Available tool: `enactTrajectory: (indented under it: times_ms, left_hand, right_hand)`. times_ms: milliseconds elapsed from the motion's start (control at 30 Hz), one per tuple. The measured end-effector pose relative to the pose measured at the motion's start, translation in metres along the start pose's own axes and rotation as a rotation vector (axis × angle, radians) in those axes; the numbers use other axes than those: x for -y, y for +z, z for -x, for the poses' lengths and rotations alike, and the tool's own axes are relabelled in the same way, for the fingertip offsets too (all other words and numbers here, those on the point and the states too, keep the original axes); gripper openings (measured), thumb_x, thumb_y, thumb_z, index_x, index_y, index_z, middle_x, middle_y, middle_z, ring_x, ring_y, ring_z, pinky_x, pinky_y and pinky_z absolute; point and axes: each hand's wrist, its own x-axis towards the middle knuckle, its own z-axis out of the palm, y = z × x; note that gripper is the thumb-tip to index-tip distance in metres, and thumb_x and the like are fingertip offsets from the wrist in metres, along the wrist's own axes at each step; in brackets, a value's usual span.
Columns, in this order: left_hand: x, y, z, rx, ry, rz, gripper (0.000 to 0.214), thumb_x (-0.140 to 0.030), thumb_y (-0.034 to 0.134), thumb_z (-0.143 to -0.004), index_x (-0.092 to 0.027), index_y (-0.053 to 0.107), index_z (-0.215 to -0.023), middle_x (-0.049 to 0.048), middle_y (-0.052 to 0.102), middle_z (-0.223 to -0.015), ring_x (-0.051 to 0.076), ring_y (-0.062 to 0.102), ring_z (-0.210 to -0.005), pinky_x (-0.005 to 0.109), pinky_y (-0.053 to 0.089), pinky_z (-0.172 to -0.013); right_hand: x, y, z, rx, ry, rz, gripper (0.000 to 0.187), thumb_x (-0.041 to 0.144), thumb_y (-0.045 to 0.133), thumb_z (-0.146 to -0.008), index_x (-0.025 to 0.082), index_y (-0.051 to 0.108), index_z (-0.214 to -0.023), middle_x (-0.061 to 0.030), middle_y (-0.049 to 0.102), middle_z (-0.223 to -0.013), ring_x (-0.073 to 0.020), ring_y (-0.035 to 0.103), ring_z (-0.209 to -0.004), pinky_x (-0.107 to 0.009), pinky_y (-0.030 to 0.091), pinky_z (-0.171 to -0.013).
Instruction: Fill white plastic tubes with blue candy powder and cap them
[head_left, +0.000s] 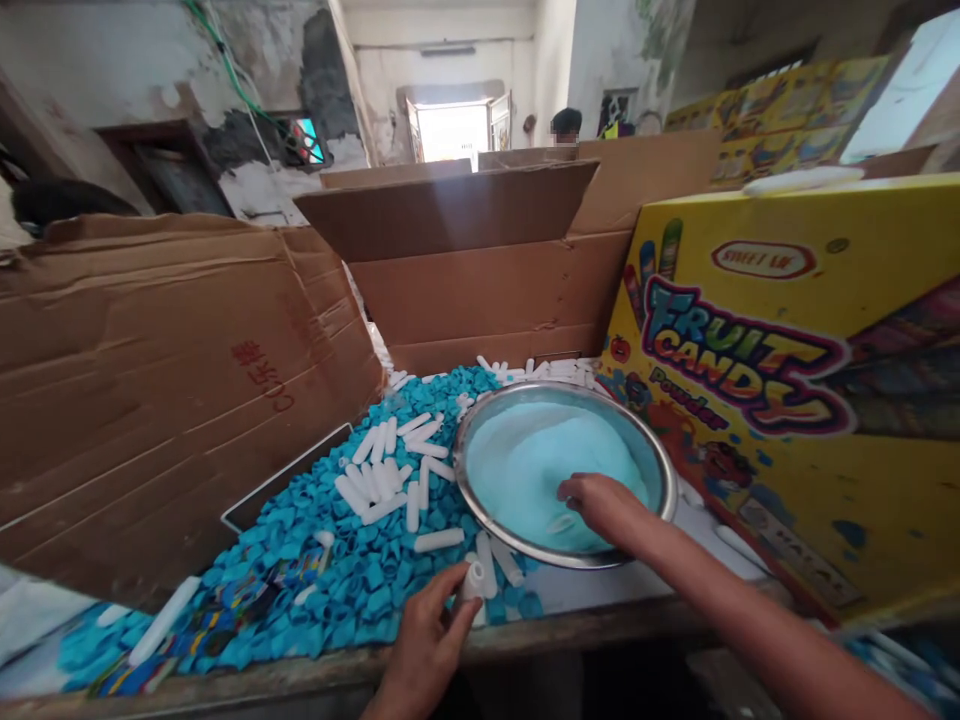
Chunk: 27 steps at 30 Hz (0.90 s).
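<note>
One hand, the right, hangs over the metal bowl, fingers curled.

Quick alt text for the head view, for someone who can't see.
A person's right hand reaches into a metal bowl of light-blue powder; the left hand holds a white tube. Left of the bowl, white tubes lie on blue caps; right, a yellow Fruit Candy Powder box stands.

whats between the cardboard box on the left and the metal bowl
In the head view, a heap of small blue pieces lies between the cardboard box and the metal bowl, with loose white tubes on top.
</note>
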Motion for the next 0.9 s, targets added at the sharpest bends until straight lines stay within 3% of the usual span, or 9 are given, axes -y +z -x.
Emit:
enactTrajectory:
  times_ms: [100,300,633,900]
  left_hand:
    - [-0.002,0.0,0.002,0.015,-0.042,0.045,0.027,-0.032,0.054,-0.079,-0.018,0.064,-0.101,0.0078,0.071,-0.095,0.02,0.067,-0.079,0.024,0.054,-0.062]
    - [0.005,0.0,0.007,0.014,-0.049,0.078,0.03,-0.035,0.058,-0.078,-0.019,0.065,-0.102,0.0071,0.071,-0.097,0.021,0.066,-0.083,0.022,0.054,-0.063]
    - [0.014,-0.001,0.008,0.063,-0.077,0.141,0.035,-0.04,0.057,-0.078,-0.018,0.065,-0.104,0.0084,0.07,-0.1,0.022,0.066,-0.086,0.025,0.055,-0.071]
    - [0.024,-0.005,0.016,0.009,-0.09,0.157,0.035,-0.041,0.059,-0.076,-0.018,0.066,-0.101,0.0085,0.071,-0.097,0.022,0.067,-0.084,0.024,0.055,-0.07]
  right_hand:
    - [-0.018,0.0,-0.014,0.117,-0.091,0.079,0.033,0.004,0.049,-0.07,0.02,0.069,-0.091,-0.0087,0.067,-0.092,-0.0219,0.062,-0.081,-0.025,0.041,-0.064]
    - [-0.013,0.006,-0.025,0.225,-0.214,0.141,0.028,0.006,0.05,-0.068,0.015,0.07,-0.084,-0.0119,0.067,-0.086,-0.0237,0.062,-0.076,-0.026,0.041,-0.059]
    - [-0.015,0.012,-0.019,0.216,-0.276,0.196,0.026,0.008,0.047,-0.07,0.015,0.068,-0.083,-0.011,0.065,-0.088,-0.0202,0.061,-0.071,-0.025,0.04,-0.055]
    - [-0.015,0.012,-0.019,0.176,-0.232,0.19,0.027,0.01,0.049,-0.069,0.012,0.065,-0.09,-0.0129,0.067,-0.085,-0.0235,0.063,-0.074,-0.027,0.041,-0.058]
